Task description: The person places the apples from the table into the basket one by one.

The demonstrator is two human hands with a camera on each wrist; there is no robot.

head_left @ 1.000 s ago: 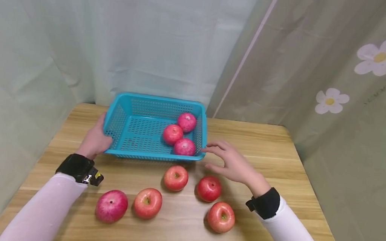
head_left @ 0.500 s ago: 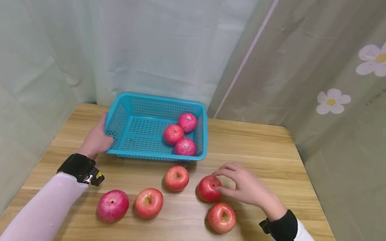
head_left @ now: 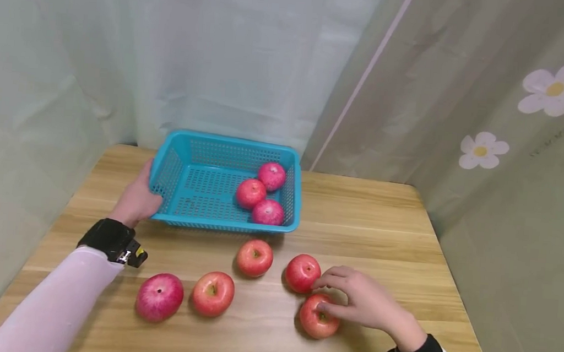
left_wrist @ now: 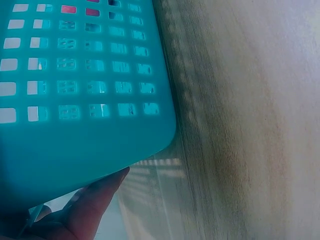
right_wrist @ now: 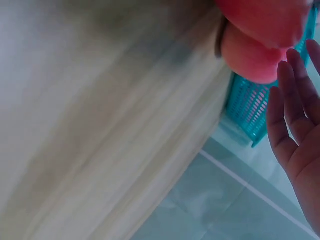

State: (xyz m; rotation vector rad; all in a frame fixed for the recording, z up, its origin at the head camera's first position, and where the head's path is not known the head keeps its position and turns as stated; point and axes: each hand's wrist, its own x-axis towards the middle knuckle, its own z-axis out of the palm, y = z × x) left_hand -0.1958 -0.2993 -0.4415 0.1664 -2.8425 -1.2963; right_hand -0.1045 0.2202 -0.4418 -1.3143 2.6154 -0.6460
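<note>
My left hand (head_left: 137,196) grips the left end of the blue plastic basket (head_left: 223,224), its thumb over the rim near the front corner. The left wrist view shows fingers (left_wrist: 95,205) at the basket's underside edge. Inside the basket, three apples (head_left: 251,193) sit at the right end. My right hand (head_left: 364,301) hovers over the front right apple (head_left: 317,323), thumb and fingers spread above it. In the right wrist view its fingers (right_wrist: 295,95) look fairly straight beside two red apples (right_wrist: 265,22). Another red apple (head_left: 302,273) lies just behind, by the fingertips.
Left of these lie three more apples: one in the middle (head_left: 254,258), one nearer the front (head_left: 213,294), and a darker pink one (head_left: 159,297) by the left forearm. All rest on a wooden table (head_left: 382,233). A pale curtain (head_left: 251,57) hangs behind the table.
My right hand has moved from beside the basket's right end toward the front, past the rear right apple to the front right one. The left hand keeps its grip on the basket.
</note>
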